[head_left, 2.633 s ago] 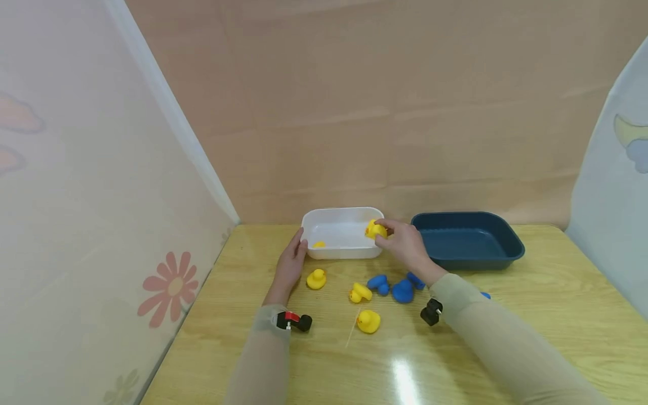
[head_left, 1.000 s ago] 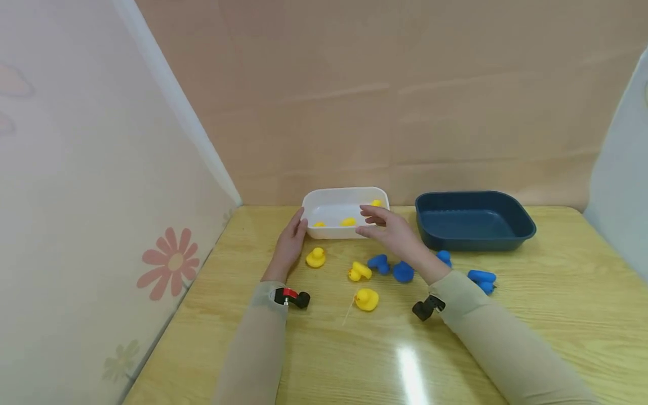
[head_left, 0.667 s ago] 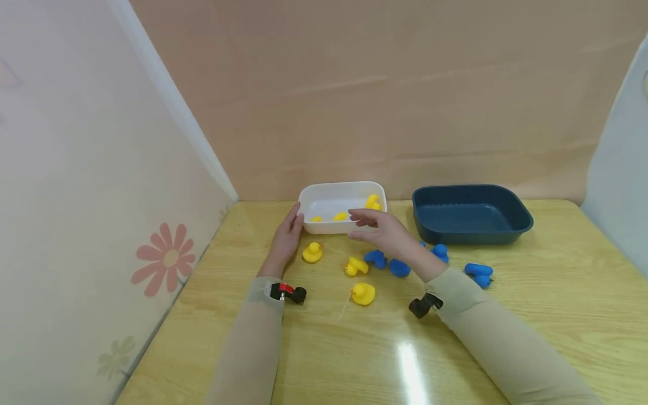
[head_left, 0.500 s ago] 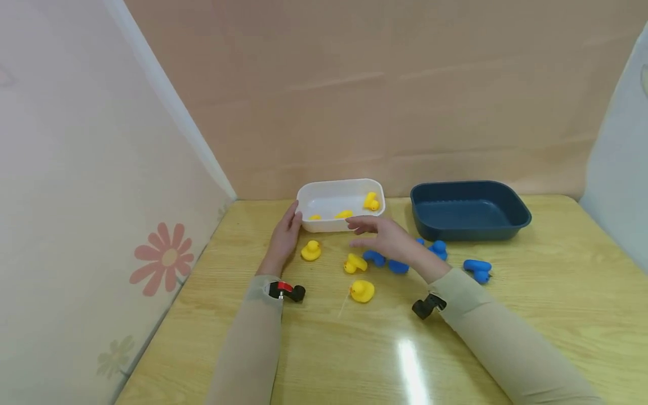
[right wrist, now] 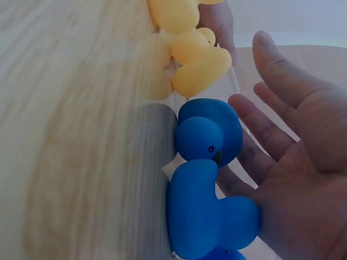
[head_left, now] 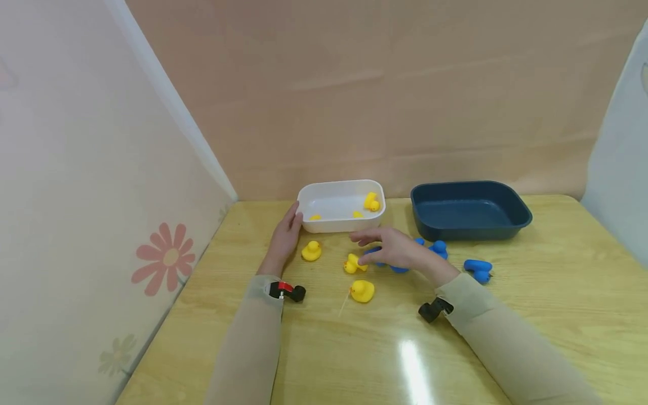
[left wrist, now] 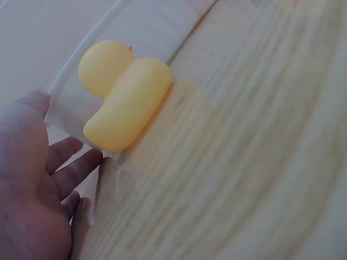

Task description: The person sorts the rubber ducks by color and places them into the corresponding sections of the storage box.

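My left hand (head_left: 286, 236) rests against the left end of the white tray (head_left: 329, 226), its fingers nearly straight. Beside it on the table is a yellow rubber duck (head_left: 311, 251), large in the left wrist view. Holding nothing, my right hand (head_left: 392, 247) hovers with fingers spread over the middle of the table. Below its fingertips a yellow duck (head_left: 350, 264) lies tipped over; blue ducks (right wrist: 192, 208) are under the palm, partly hidden. Another yellow duck (head_left: 362, 291) sits nearer to me. Inside the tray a yellow duck (head_left: 372, 202) shows, with others mostly behind the near wall.
A dark blue tray (head_left: 471, 233) stands at the right of the white one, near the back wall. Blue ducks (head_left: 439, 248) lie in front of it, one of them (head_left: 478, 270) farther right on its side. A patterned cloth wall (head_left: 167, 169) bounds the left.
My right hand has let go of a yellow duck in the white tray, then come back and down over the ducks on the table. My left hand has stayed at the tray.
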`<state>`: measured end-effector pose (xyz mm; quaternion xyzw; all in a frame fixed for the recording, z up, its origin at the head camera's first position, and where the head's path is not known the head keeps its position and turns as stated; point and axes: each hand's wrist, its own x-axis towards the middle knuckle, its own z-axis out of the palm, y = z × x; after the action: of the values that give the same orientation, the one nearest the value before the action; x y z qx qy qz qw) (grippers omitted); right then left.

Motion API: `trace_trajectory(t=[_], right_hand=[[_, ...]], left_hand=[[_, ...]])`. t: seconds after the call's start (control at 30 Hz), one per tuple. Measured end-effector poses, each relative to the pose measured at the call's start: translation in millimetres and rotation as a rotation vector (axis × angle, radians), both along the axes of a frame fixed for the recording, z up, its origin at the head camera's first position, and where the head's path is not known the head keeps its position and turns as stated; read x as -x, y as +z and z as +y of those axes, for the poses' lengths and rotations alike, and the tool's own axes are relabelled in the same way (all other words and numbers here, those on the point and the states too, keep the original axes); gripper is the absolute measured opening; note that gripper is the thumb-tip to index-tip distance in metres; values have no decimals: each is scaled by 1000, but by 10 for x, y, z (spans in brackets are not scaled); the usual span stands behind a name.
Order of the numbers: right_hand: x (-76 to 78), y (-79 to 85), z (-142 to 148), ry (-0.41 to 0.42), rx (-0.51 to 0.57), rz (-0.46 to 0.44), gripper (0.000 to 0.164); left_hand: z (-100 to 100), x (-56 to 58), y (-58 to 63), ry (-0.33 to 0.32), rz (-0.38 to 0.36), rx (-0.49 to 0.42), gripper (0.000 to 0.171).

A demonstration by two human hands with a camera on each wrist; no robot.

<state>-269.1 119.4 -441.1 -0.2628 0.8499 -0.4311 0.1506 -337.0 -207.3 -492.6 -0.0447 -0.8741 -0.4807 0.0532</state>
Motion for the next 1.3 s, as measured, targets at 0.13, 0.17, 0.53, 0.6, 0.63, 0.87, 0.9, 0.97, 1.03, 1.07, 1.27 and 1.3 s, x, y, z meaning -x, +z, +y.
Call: trace_trajectory(t=[0.13, 0.17, 0.53, 0.6, 0.63, 0.87, 0.9, 0.97, 1.03, 1.07, 1.27, 1.3], right_hand=[[-30, -56, -9, 17, -23, -5, 64], [-38, -67, -13, 31, -28, 3, 64], [-23, -142, -75, 127, -111, 52, 68], [-21, -132, -84, 138, -142, 62, 68], [-20, -127, -84, 140, -157, 65, 67], [4, -100, -79, 158, -205, 77, 65], [9, -99, -80, 160, -210, 82, 64], [17, -100, -79, 163, -218, 91, 62], [24, -107, -73, 159, -221, 91, 61], [29, -112, -71, 155, -221, 89, 60], [67, -119, -66, 130, -231, 105, 56], [72, -115, -67, 128, -235, 106, 55]], left_hand=[[-14, -41, -44, -3, 1, -10, 64], [-17, -53, -49, -4, 0, -11, 64], [-56, -124, -73, -1, -17, -17, 61], [-56, -122, -77, -3, -12, -13, 62], [-54, -121, -79, -2, -9, -11, 63], [-31, -125, -72, -2, -6, -13, 66], [-29, -125, -68, -3, -5, -15, 66], [-25, -118, -64, -1, -6, -17, 65], [-21, -105, -62, -2, -4, -18, 64], [-19, -95, -63, -3, -3, -16, 65], [1, -38, -53, 2, 3, -3, 64], [4, -34, -48, 3, 3, -2, 64]])
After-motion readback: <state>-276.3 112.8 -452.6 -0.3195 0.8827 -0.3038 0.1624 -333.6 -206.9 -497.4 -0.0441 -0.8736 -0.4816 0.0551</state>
